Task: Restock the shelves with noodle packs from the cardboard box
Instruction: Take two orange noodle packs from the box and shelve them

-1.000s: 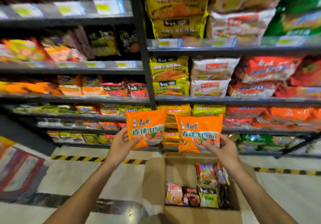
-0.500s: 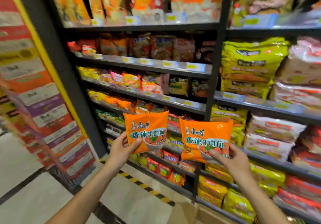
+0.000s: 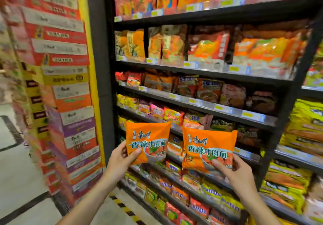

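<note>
Orange plastic is what both hands hold: the left hand (image 3: 120,156) pinches the lower left corner of one flat orange noodle pack with green lettering (image 3: 147,141), thumb on the front and fingers behind, and the right hand (image 3: 236,172) pinches the lower right part of a second orange noodle pack of the same kind (image 3: 208,152) in the same way. The two packs are upright, side by side but apart, in the lower middle of the frame.

What has changed in the last second is the view. Before, the open cardboard box lay at the bottom of the frame under the hands; now it is gone from view, and the black metal shelving unit full of coloured noodle bags (image 3: 201,71) fills the middle and right. A tall stack of printed red, orange and purple cartons (image 3: 70,102) has come in at the left (it is blurred). The grip on the packs is the same as before.

I judge that picking from the box is done for these two packs, and the person is now searching for the row of matching orange packs. Which shelf that is, I cannot tell.
</note>
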Available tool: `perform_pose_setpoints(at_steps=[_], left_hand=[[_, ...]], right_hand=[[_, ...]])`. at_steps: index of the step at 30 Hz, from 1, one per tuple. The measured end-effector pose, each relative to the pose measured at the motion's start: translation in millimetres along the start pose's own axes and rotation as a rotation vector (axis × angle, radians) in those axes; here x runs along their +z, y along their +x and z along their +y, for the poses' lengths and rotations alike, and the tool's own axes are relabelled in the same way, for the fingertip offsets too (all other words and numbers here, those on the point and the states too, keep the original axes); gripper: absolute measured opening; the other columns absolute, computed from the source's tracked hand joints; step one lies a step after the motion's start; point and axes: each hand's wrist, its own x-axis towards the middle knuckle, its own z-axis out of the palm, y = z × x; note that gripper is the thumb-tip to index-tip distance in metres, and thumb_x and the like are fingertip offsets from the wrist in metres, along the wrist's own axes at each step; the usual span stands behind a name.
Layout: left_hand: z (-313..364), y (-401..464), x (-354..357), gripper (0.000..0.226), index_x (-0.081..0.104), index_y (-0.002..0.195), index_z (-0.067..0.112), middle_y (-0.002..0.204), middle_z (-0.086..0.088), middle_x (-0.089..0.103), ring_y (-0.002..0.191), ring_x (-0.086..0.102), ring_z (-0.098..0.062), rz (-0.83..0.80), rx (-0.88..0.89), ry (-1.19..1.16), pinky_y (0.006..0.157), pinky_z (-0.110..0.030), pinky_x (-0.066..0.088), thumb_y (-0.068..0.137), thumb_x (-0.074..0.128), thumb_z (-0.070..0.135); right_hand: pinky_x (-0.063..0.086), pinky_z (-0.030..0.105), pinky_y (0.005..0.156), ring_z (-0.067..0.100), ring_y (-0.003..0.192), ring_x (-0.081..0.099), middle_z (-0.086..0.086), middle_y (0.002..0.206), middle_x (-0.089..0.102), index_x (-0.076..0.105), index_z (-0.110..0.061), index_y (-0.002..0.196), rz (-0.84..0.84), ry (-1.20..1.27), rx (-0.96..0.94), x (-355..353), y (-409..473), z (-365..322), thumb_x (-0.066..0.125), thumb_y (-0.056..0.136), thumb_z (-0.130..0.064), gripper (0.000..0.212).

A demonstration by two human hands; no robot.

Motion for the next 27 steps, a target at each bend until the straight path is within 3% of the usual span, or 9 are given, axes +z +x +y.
perform_pose_setpoints(at_steps=[9, 15, 20, 27], left_hand=[[-1, 68, -91, 0.037, 0.062, 0.122, 0.022, 0.115, 0.006, 0.073, 0.107, 0.069, -0.012, -0.041, 0.041, -0.017, 0.09, -0.032, 0.057, 0.087, 0.07, 0.026], [-17, 118, -119, 0.034, 0.061, 0.123, 0.027, 0.112, 0.014, 0.073, 0.104, 0.069, -0.006, -0.038, 0.043, 0.018, 0.081, -0.022, 0.057, 0.09, 0.07, 0.025], [-40, 173, -128, 0.033, 0.061, 0.122, 0.028, 0.11, 0.018, 0.073, 0.103, 0.069, -0.003, -0.061, 0.055, 0.018, 0.078, -0.018, 0.057, 0.091, 0.069, 0.025], [-68, 293, -138, 0.03, 0.062, 0.119, 0.026, 0.112, 0.011, 0.073, 0.105, 0.07, -0.01, -0.071, 0.061, 0.053, 0.08, -0.024, 0.058, 0.091, 0.069, 0.021]], right_hand=[[0.052, 0.034, 0.077, 0.01, 0.086, 0.071, -0.012, 0.087, 0.076, 0.072, -0.025, 0.099, 0.066, -0.022, -0.031, 110, 22, -31, 0.084, 0.072, -0.036, 0.031], [0.047, 0.024, 0.069, -0.006, 0.075, 0.066, -0.015, 0.084, 0.074, 0.071, -0.025, 0.099, 0.071, -0.015, -0.052, 148, 52, -40, 0.082, 0.077, -0.03, 0.025], [0.048, 0.026, 0.071, -0.004, 0.078, 0.068, -0.019, 0.088, 0.075, 0.071, -0.025, 0.102, 0.072, -0.026, -0.073, 180, 103, -27, 0.081, 0.077, -0.031, 0.028], [0.052, 0.024, 0.072, -0.003, 0.079, 0.069, -0.018, 0.086, 0.075, 0.072, -0.021, 0.098, 0.089, -0.023, -0.132, 236, 210, -6, 0.082, 0.076, -0.025, 0.025]])
